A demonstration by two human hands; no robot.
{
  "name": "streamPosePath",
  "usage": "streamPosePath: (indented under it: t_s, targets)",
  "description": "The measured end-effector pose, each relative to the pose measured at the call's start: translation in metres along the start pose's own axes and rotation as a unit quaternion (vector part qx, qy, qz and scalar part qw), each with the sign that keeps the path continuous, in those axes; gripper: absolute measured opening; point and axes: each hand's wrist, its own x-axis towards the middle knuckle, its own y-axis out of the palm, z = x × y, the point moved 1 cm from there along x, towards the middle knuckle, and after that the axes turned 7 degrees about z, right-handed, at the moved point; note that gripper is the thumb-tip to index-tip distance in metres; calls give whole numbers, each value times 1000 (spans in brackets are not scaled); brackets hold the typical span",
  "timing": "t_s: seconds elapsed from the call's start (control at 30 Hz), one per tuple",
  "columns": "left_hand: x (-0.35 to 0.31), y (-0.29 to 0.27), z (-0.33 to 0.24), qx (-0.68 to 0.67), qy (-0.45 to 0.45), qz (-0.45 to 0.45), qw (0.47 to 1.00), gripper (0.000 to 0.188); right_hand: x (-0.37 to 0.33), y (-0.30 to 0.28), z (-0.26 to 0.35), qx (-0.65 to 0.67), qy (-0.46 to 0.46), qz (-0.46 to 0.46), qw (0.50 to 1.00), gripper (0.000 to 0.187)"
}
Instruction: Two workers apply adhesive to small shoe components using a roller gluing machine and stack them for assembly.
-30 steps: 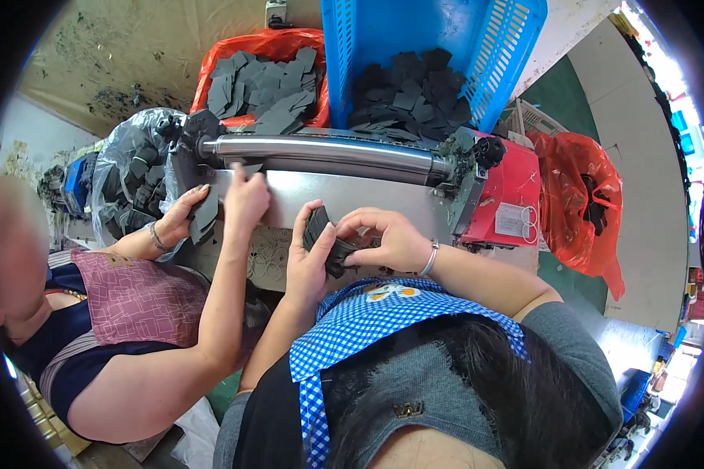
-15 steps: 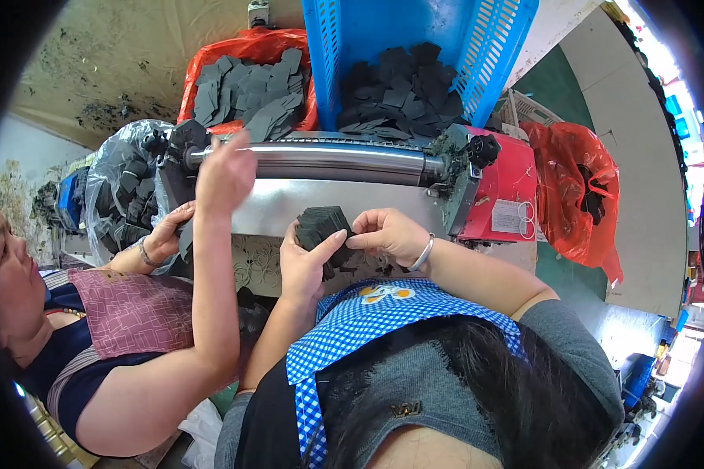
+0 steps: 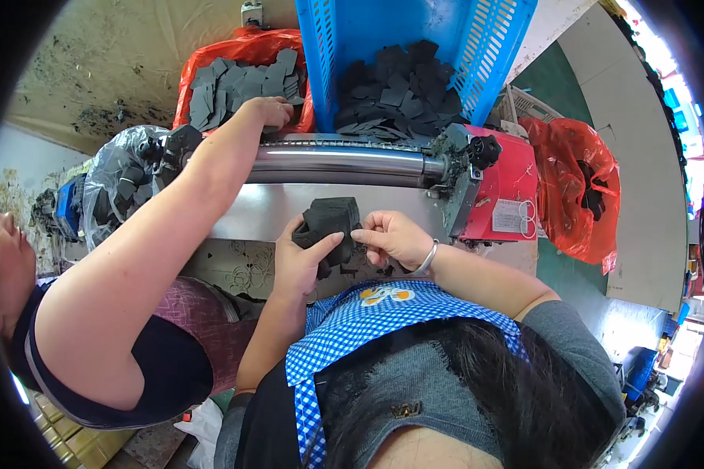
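My left hand [image 3: 296, 262] grips a thick stack of dark flat pieces [image 3: 332, 219] with the thumb across its near face. My right hand [image 3: 393, 241] is pinched at the stack's right edge; whether a piece sits between its fingertips is too small to tell. The stack is held above the near edge of a metal plate [image 3: 289, 207]. Just beyond that plate lies the shiny roller [image 3: 344, 162] of a machine with a red housing [image 3: 502, 180] at its right end.
Behind the roller stand a red bag [image 3: 186, 82] of grey pieces and a blue crate [image 3: 315, 47] of dark pieces. A co-worker's arm [image 3: 203, 184] crosses the roller's left part into that bag. Another red bag [image 3: 583, 168] hangs at the right, a clear bag [image 3: 105, 187] at the left.
The co-worker's raised hand has moved forward and right into the red bag of grey pieces. In my left hand the stack has turned and risen slightly; my right hand stays at its edge.
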Motion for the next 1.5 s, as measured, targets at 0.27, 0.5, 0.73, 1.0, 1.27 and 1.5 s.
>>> streamPosePath:
  t_s: [0.27,0.5,0.73,1.0,1.27,1.5]
  targets:
    - [1,-6,3,-158,-48,40,986,32,-2,0,7,70,-10,15,997,20]
    - [-4,-4,4,-93,-23,-19,995,30,1,-4,-5,68,50,-20,996,24]
    - [-4,-12,13,-130,-28,-56,989,29,0,-17,-1,101,59,-122,986,22]
    - [-6,-7,13,-166,-65,20,984,23,4,-4,-4,-25,-10,-4,1000,22]
    - [-8,-8,6,-163,-41,-17,986,21,4,-19,10,151,36,-197,968,25]
    - [-8,-5,9,-166,-53,16,985,23,9,-4,-4,36,37,23,998,20]
